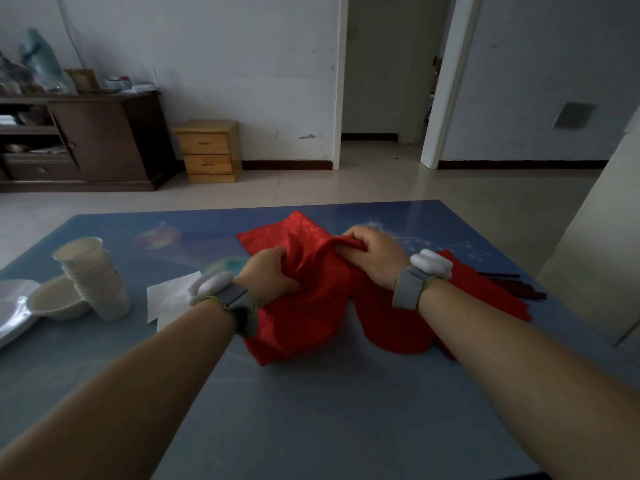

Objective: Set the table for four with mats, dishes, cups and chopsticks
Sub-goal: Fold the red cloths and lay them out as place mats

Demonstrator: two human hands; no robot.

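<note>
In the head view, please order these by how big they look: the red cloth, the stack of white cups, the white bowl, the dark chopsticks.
1. red cloth
2. stack of white cups
3. white bowl, partly hidden by the cups, so close to them
4. dark chopsticks, partly hidden by cloth

Both hands grip the cloth.

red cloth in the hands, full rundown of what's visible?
The red cloth is a shiny fabric with a woven pattern, bunched and creased, not yet spread flat. It lies mid-table on the blue table. The left hand grips a fold at its middle; the right hand grips its raised upper edge. One corner lies flat toward the far side. More red fabric lies under the right forearm, beside dark chopsticks.
</note>
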